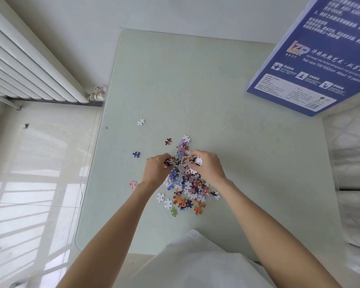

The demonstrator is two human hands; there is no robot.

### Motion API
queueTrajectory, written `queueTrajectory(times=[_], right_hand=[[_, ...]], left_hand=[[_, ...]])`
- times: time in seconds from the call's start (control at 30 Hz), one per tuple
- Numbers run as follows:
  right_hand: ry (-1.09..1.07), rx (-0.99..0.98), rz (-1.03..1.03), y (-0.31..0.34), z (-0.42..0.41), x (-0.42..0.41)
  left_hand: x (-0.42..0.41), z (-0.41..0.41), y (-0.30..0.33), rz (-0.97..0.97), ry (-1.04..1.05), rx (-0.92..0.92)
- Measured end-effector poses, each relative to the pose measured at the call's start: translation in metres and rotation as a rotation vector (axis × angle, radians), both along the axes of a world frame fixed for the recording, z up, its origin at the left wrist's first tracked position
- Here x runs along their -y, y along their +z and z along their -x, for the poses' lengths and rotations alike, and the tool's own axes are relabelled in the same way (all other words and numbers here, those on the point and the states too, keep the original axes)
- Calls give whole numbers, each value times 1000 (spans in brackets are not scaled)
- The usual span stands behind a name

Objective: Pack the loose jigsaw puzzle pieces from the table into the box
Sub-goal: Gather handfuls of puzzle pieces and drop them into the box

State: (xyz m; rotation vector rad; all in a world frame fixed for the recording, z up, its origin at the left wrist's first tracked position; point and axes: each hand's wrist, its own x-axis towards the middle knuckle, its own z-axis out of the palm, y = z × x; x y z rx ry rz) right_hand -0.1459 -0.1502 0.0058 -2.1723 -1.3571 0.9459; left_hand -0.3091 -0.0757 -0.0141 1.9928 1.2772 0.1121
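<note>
Both forearms are bare from elbow to wrist, with no sleeves showing; the left hand [157,169] and right hand [208,166] are bare too; a white garment [197,265] covers the body below

Heaped colourful puzzle pieces [187,186], blue box [312,59]

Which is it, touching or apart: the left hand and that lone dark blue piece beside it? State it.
Apart. The head view shows bare table between the left hand and the dark blue piece.
</note>
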Motion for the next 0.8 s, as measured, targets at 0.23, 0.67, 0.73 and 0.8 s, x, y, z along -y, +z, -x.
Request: queueTrajectory(times=[0.23,0.67,0.73,0.8], right_hand=[[-33,-55,38,10,-16,8],[-101,-227,-172,117,-91,37],[-118,-210,-234,146,-124,42],[-140,-170,-296,175,-159,44]], left_hand=[[4,2,10,24,31,13],[5,-63,111,-82,18,339],[-1,-100,143,-114,-26,428],[-10,-140,177,-142,-71,506]])
